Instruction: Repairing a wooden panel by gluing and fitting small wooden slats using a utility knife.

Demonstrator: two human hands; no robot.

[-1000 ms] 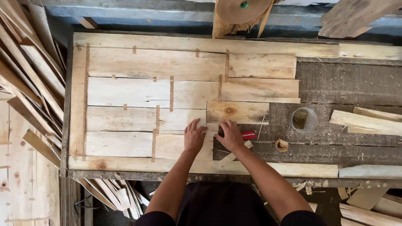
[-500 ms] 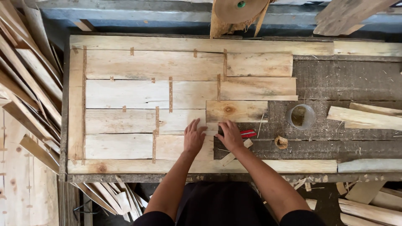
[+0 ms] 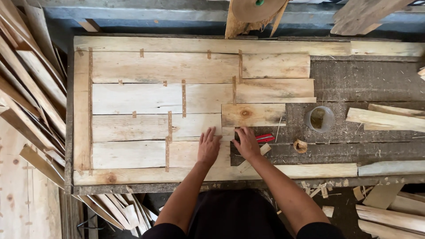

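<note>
Red cutter (image 3: 264, 138) and cup (image 3: 319, 118) beside right hand (image 3: 246, 144)

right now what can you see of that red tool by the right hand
Only part of the red tool shows: two slim red handles lying side by side, pointing right, flat on the dark worn bench top. They look plastic-coated. Its working end is hidden under the right hand, which covers or touches it, so what kind of tool it is cannot be told. It sits just below the short knotted board, and a thin pale sliver of wood lies beside the handle ends.
</note>
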